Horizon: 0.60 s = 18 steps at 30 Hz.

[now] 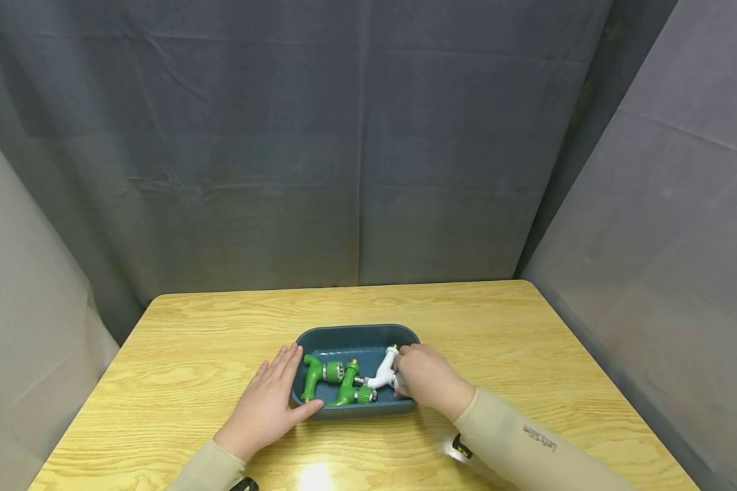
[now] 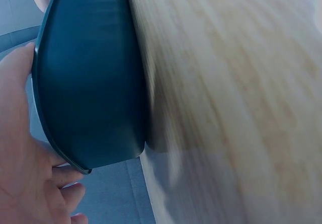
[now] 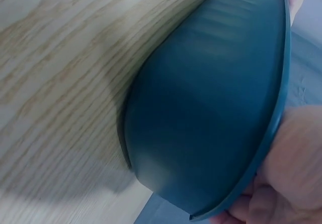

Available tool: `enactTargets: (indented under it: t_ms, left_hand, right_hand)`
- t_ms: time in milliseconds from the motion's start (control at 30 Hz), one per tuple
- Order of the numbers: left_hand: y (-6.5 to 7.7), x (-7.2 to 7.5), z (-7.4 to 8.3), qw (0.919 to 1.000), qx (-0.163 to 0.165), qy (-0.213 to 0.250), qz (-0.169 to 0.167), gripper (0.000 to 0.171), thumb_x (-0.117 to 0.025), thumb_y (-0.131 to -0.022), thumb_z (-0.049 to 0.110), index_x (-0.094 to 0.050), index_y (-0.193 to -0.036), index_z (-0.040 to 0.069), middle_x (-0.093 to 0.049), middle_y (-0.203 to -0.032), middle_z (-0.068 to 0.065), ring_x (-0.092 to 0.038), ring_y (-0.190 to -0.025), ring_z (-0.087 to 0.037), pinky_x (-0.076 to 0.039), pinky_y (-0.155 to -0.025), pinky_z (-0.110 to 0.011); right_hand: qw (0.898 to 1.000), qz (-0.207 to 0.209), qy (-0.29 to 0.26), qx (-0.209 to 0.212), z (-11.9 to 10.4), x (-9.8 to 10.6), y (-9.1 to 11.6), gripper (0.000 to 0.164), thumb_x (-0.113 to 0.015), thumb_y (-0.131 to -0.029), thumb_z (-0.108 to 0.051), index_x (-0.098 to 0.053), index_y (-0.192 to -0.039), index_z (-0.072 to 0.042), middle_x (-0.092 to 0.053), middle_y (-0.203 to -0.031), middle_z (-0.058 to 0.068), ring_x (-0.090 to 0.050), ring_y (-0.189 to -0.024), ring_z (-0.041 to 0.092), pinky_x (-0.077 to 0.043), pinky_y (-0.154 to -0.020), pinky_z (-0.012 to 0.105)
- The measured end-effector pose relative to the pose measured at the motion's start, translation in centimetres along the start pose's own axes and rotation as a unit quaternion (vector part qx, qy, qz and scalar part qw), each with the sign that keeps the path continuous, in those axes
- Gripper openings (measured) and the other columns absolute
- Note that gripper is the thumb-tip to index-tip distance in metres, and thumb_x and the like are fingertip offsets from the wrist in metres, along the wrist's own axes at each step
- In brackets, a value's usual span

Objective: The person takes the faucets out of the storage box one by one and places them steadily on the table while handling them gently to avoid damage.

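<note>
Head view: the white tap extends leftward from the nearer right grip pinching it; left grip spread.

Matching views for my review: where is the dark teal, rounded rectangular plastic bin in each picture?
Head: the bin, lower centre.
Left wrist: bin, left of centre, meeting the top edge.
Right wrist: bin, centre-right, meeting the top edge.
Shared landmark: pale wood-grain tabletop beneath it.

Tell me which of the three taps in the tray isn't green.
The white tap, the rightmost one in the tray; the left tap and the middle tap both have green bodies.
</note>
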State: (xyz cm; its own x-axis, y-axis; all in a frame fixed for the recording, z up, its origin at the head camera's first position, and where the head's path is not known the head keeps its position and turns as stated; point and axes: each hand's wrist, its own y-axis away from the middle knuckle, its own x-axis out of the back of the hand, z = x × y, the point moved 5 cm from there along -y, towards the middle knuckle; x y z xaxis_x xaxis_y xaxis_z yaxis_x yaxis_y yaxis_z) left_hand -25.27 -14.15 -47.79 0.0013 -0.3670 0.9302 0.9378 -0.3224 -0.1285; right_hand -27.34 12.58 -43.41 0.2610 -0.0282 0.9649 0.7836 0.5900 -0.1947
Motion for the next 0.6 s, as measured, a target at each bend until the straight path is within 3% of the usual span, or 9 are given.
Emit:
enactTargets:
  t_ms: [600]
  left_hand:
    - [0.11, 0.02, 0.05, 1.0, -0.003, 0.004, 0.0, 0.105, -0.065, -0.091, 0.067, -0.024, -0.164, 0.005, -0.023, -0.171, -0.014, -0.024, -0.158, -0.033, -0.023, -0.127, -0.058]
  right_hand:
    - [0.998, -0.042, -0.019, -0.037, -0.22, -0.42, -0.39, 0.033, -0.095, -0.068, -0.03, -0.072, -0.081, -0.009, -0.072, -0.078, 0.003, -0.062, -0.074, 0.024, -0.052, -0.072, 0.039]
